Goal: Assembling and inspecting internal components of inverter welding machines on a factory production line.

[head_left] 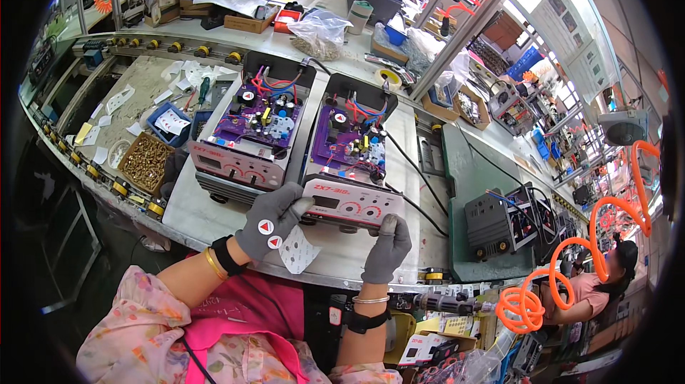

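The head view showed the left hand [278, 211], grey-gloved, with its thumb and fingers closed on the left end of a white front panel [349, 202]. The right hand [387, 250], also gloved, pressed its thumb at the panel's lower right corner; its fingers were partly hidden. So the panel was between the hands, touching both. Two triangle stickers [265, 227] were on the left hand, apparently unused, and a white sheet [300, 250] was just below; I could not tell if it was held.

Behind the panel, a purple circuit board [349, 143] was already in its case [341, 87], wired, and bore one warning label [340, 118]. The top was not yet covered; whether the panel was fastened, I could not see. Beside it at left, a second unit [246, 129] seemed equally advanced, also uncovered. Farther back lay a clear plastic bag [314, 31].
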A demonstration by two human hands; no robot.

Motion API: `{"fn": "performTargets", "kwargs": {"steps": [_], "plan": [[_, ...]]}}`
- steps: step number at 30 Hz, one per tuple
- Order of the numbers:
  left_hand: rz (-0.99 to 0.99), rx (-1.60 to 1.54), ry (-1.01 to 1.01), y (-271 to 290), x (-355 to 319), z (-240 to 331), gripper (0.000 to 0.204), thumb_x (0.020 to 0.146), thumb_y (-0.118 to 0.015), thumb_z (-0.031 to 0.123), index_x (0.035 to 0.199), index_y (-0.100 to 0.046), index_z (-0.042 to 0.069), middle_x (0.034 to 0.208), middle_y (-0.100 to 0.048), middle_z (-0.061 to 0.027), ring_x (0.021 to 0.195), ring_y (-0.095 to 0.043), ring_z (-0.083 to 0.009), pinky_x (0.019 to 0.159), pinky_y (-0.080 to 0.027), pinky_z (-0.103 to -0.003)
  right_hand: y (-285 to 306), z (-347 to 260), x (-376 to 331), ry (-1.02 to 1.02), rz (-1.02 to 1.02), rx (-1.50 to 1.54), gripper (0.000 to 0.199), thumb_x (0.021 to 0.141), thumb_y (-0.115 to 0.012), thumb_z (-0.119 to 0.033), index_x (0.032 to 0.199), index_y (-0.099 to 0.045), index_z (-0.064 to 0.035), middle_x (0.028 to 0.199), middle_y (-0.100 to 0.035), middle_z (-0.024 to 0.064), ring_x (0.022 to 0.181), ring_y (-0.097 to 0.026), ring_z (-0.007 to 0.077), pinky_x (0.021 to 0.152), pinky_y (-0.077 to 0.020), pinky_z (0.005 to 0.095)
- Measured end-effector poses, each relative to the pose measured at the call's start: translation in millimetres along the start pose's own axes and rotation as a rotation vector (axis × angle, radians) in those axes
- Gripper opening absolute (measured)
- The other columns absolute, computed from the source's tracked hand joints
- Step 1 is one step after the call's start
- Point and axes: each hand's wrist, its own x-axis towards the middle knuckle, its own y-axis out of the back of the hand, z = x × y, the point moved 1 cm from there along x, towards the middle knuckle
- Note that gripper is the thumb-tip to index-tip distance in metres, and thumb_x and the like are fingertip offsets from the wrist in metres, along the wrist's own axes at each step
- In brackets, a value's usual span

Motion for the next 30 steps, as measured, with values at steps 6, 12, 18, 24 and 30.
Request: {"fn": "performTargets", "kwargs": {"steps": [6,12,18,24,30], "plan": [[-0.038,-0.047,0.061,1.3,0.5,2.8,0.017,0.093,-0.058,0.018,0.092,-0.057,0.001,0.067,-0.047,-0.0111,0.058,-0.043,-0.0189,0.057,-0.040,-0.031,0.7,1.5,2.2,-0.029,-0.004,-0.014,0.029,0.095,-0.057,-0.027,0.091,-0.062,0.0008,0.075,-0.060,0.0021,0.068,-0.055,0.0070,0.060,-0.0504,0.0230],[-0.029,-0.020,0.033,1.7,1.6,2.1,0.016,0.093,-0.058,0.018,0.094,-0.058,0.002,0.067,-0.047,-0.0103,0.058,-0.043,-0.0163,0.056,-0.040,-0.030,-2.6,0.1,2.1,-0.017,0.021,-0.027,0.029,0.095,-0.057,-0.028,0.088,-0.063,-0.0006,0.071,-0.059,0.0009,0.063,-0.053,0.0057,0.056,-0.0457,0.0213],[-0.016,-0.016,0.021,2.5,1.4,0.1,0.016,0.093,-0.058,0.019,0.095,-0.059,0.003,0.064,-0.048,-0.0081,0.058,-0.045,-0.0133,0.057,-0.041,-0.029,-6.3,0.9,2.1,0.005,0.064,-0.010,0.029,0.095,-0.058,-0.029,0.084,-0.062,-0.0024,0.067,-0.058,-0.0001,0.059,-0.050,0.0043,0.053,-0.0405,0.0193],[-0.026,0.004,0.028,2.9,2.8,-0.1,0.017,0.093,-0.058,0.019,0.094,-0.059,0.003,0.064,-0.048,-0.0074,0.057,-0.042,-0.0137,0.057,-0.040,-0.029,-4.7,0.8,2.8,0.004,0.051,-0.043,0.030,0.095,-0.058,-0.029,0.085,-0.063,-0.0019,0.067,-0.058,-0.0002,0.059,-0.050,0.0043,0.053,-0.0404,0.0194],[-0.027,-0.012,0.039,2.4,3.5,1.5,0.016,0.093,-0.058,0.018,0.092,-0.059,0.002,0.063,-0.047,-0.0072,0.057,-0.042,-0.0155,0.057,-0.040,-0.029,-1.4,0.7,2.9,-0.028,0.020,-0.046,0.029,0.095,-0.058,-0.026,0.094,-0.064,0.0026,0.077,-0.061,0.0034,0.068,-0.056,0.0068,0.057,-0.0491,0.0219]]}}
